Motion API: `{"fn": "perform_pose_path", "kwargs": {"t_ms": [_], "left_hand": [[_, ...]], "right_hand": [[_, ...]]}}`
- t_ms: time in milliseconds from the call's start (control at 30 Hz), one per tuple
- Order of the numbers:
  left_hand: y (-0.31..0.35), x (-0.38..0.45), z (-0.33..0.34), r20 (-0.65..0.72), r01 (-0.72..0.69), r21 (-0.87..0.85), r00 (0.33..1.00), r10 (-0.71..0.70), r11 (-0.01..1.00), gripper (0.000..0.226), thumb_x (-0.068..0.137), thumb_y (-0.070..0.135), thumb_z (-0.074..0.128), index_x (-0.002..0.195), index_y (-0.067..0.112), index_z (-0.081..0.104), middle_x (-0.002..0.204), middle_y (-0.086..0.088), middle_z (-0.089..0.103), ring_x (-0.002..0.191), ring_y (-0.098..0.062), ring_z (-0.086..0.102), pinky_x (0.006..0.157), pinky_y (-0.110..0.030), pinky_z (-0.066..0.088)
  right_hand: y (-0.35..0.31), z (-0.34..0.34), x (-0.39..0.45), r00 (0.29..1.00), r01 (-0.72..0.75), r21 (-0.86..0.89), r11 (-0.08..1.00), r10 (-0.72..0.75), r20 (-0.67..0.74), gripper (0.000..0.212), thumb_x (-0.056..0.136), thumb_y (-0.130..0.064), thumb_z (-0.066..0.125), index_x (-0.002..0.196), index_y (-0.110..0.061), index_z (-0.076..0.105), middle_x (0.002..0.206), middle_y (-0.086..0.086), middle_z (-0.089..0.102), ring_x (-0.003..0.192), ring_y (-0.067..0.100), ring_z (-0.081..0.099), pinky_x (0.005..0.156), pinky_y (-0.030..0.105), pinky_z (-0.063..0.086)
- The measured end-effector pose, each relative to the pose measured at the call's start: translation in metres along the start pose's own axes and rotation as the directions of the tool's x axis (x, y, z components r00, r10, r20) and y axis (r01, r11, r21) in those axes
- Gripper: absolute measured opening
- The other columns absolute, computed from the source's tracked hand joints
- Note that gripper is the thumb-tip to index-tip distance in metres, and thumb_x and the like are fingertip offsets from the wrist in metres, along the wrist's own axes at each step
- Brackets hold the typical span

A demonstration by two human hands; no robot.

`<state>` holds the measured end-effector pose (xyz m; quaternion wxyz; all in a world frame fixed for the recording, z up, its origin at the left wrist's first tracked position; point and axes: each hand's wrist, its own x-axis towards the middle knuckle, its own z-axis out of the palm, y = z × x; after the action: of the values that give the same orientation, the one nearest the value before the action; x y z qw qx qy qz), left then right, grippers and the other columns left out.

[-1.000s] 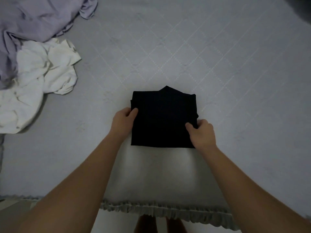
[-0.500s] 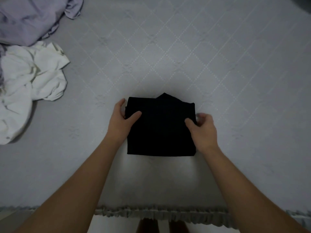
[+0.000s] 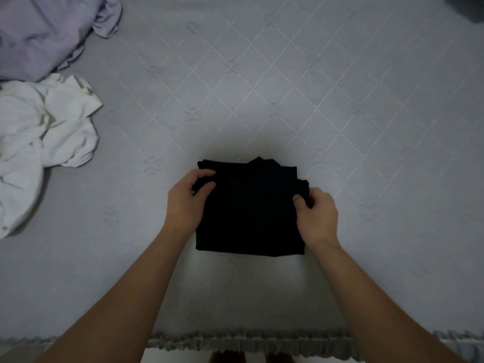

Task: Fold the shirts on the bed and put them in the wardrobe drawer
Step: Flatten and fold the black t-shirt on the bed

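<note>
A black shirt (image 3: 250,208), folded into a small square, lies on the grey quilted bed (image 3: 262,87) near its front edge. My left hand (image 3: 187,203) grips the square's left edge, thumb on top and fingers curled round the fabric. On the opposite edge my right hand (image 3: 318,216) pinches the cloth, with its fingers tucked beneath. A crumpled white shirt (image 3: 39,137) sits at the left of the bed, and a crumpled lilac shirt (image 3: 44,32) lies behind it at the far left.
The bed's frilled front edge (image 3: 248,341) runs along the bottom, with my feet just below it. A dark object (image 3: 466,6) shows in the top right corner. The wardrobe drawer is out of view.
Both hands have tightened their hold on the folded black shirt's side edges, fingers curling under it. The view has shifted slightly; the shirt keeps its folded shape.
</note>
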<state>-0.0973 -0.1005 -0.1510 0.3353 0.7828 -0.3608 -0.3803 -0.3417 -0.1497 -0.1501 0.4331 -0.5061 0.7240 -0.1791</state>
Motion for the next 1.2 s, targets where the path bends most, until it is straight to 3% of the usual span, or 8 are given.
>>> {"fn": "perform_pose_path", "kwargs": {"t_ms": [200, 300, 400, 533, 700, 1000, 1100, 1200], "left_hand": [[-0.006, 0.014, 0.009, -0.056, 0.048, 0.225, 0.998, -0.036, 0.973, 0.036, 0.093, 0.023, 0.067, 0.127, 0.019, 0.060, 0.124, -0.004, 0.053, 0.114, -0.021, 0.055, 0.099, -0.024, 0.040], [-0.007, 0.006, 0.013, -0.155, -0.210, 0.426, 0.941, 0.300, 0.880, 0.045, 0.095, 0.019, 0.064, 0.138, 0.014, 0.052, 0.146, -0.016, 0.040, 0.132, -0.030, 0.041, 0.111, -0.034, 0.029], [-0.022, -0.002, 0.032, 0.165, -0.593, 0.535, 0.772, 0.614, 0.601, 0.046, 0.103, 0.023, 0.042, 0.148, 0.012, 0.042, 0.159, -0.016, 0.028, 0.148, -0.031, 0.026, 0.118, -0.049, 0.022], [-0.052, 0.020, 0.034, 0.452, -0.670, 0.626, 0.729, 0.514, 0.400, 0.056, 0.103, 0.041, 0.029, 0.154, 0.018, 0.029, 0.162, -0.011, 0.022, 0.150, -0.030, 0.019, 0.117, -0.058, 0.021], [-0.043, 0.076, 0.018, 0.379, -0.541, 0.692, 0.836, 0.397, 0.478, 0.071, 0.096, 0.061, 0.030, 0.154, 0.020, 0.032, 0.161, -0.012, 0.025, 0.148, -0.031, 0.022, 0.118, -0.053, 0.014], [0.015, 0.089, -0.011, 0.810, -0.200, 0.417, 0.524, -0.262, 0.887, 0.078, 0.068, 0.050, 0.085, 0.137, 0.031, 0.054, 0.129, 0.011, 0.060, 0.104, -0.004, 0.060, 0.091, -0.019, 0.046], [0.008, 0.078, -0.015, 0.841, -0.115, 0.492, 0.317, -0.438, 0.863, 0.078, 0.059, 0.046, 0.091, 0.128, 0.039, 0.055, 0.117, 0.018, 0.063, 0.095, 0.000, 0.065, 0.080, -0.013, 0.051], [-0.009, 0.051, -0.025, 0.854, 0.100, 0.364, 0.361, -0.375, 0.926, 0.086, 0.064, 0.041, 0.091, 0.139, 0.034, 0.049, 0.127, 0.011, 0.065, 0.108, -0.007, 0.066, 0.095, -0.025, 0.051]], "right_hand": [[-0.005, 0.005, 0.004, 0.996, -0.081, -0.124, 0.989, 0.084, 0.018, 0.027, 0.097, -0.020, 0.059, 0.122, -0.010, 0.057, 0.122, 0.013, 0.058, 0.108, 0.023, 0.057, 0.094, 0.025, 0.047], [-0.014, 0.018, -0.020, 0.970, 0.162, -0.434, 0.886, -0.223, -0.093, 0.061, 0.097, -0.024, 0.052, 0.151, -0.007, 0.028, 0.155, 0.014, 0.030, 0.142, 0.028, 0.028, 0.118, 0.035, 0.016], [-0.016, 0.056, -0.041, 0.852, 0.490, -0.619, 0.615, -0.490, 0.187, 0.067, 0.098, -0.034, 0.031, 0.156, -0.005, 0.013, 0.164, 0.013, 0.013, 0.151, 0.029, 0.011, 0.123, 0.046, 0.007], [0.014, 0.081, -0.020, 0.796, 0.590, -0.729, 0.348, -0.406, 0.450, 0.072, 0.103, -0.045, 0.027, 0.156, -0.006, -0.001, 0.165, 0.012, -0.003, 0.153, 0.026, 0.000, 0.123, 0.049, 0.000], [0.023, 0.074, 0.005, 0.911, 0.373, -0.740, 0.559, -0.374, 0.176, 0.070, 0.101, -0.046, 0.030, 0.158, -0.010, 0.011, 0.166, 0.010, 0.004, 0.153, 0.027, 0.003, 0.122, 0.052, 0.002], [0.037, 0.028, -0.038, 0.972, -0.142, -0.190, 0.971, 0.101, -0.210, 0.058, 0.087, -0.039, 0.069, 0.137, -0.016, 0.049, 0.131, 0.007, 0.052, 0.119, 0.024, 0.050, 0.099, 0.030, 0.041], [0.044, 0.023, -0.055, 0.902, -0.412, 0.304, 0.859, 0.432, 0.001, 0.056, 0.079, -0.034, 0.080, 0.125, -0.023, 0.052, 0.114, -0.004, 0.058, 0.098, 0.013, 0.064, 0.080, 0.027, 0.052], [0.050, 0.025, -0.064, 0.888, -0.459, 0.455, 0.763, 0.388, 0.247, 0.038, 0.077, -0.023, 0.082, 0.110, -0.020, 0.062, 0.098, 0.001, 0.073, 0.079, 0.011, 0.073, 0.062, 0.021, 0.055]]}}
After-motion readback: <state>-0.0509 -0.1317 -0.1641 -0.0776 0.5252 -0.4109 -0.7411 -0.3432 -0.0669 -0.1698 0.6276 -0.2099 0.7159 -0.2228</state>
